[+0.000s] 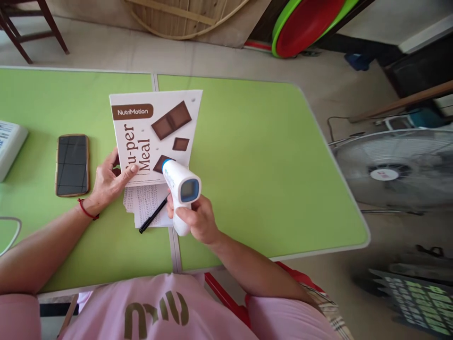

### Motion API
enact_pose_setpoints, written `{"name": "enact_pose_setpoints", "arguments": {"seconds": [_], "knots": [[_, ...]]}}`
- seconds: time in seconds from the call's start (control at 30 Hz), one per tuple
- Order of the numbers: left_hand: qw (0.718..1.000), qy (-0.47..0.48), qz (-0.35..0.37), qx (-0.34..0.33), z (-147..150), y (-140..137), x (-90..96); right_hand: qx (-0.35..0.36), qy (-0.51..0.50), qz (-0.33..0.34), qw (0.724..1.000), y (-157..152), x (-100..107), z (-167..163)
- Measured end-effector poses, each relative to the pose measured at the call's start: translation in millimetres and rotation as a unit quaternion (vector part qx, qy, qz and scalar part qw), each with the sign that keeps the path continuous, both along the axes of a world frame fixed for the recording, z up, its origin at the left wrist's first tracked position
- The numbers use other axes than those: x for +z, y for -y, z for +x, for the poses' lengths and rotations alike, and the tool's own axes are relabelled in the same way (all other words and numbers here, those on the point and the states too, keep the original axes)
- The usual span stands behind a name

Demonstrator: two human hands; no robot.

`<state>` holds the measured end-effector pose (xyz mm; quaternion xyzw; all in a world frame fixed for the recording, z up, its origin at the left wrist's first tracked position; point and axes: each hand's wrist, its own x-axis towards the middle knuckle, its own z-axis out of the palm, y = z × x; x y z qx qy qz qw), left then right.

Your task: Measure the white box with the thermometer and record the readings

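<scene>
My left hand grips the lower left edge of a white box printed with chocolate pieces and "NutriMotion", its thumb on the front and its other fingers behind. My right hand is wrapped round the handle of a white infrared thermometer, a blue-framed screen facing me. The thermometer's blue front end overlaps the lower right of the box's printed face; I cannot tell whether they touch. Below the box lie several sheets of written paper, partly hidden by it. A black pen rests across them beside my right hand.
The green folding table has a seam down its middle. A phone lies left of my left hand, and a white device sits at the far left edge. Beyond the table's right edge stands a fan; a wooden chair is at top left.
</scene>
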<state>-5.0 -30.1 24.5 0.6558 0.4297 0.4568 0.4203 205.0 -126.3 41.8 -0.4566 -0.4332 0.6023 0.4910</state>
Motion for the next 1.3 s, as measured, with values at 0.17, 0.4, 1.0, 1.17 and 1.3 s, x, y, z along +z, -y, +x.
{"name": "enact_pose_setpoints", "arguments": {"seconds": [0.17, 0.4, 1.0, 1.17, 1.3], "knots": [[1.000, -0.010, 0.011, -0.013, -0.1, -2.7, 1.5, -0.013, -0.030, -0.026, 0.999, -4.5, -5.2, -1.0], [1.000, -0.018, 0.008, -0.015, -0.1, -2.2, 5.0, 0.017, -0.030, -0.017, 0.999, -5.0, -6.8, -1.1], [1.000, 0.000, 0.002, -0.030, -0.4, -1.9, 2.3, 0.026, -0.010, -0.006, 1.000, -3.0, -7.6, 0.3], [1.000, -0.002, 0.000, -0.028, -0.3, -2.3, 1.8, 0.018, -0.009, 0.019, 1.000, -2.4, -7.6, -0.4], [0.999, 0.006, -0.008, -0.031, -0.6, -3.1, 1.2, 0.013, 0.003, 0.010, 1.000, -2.9, -4.0, -3.8]]}}
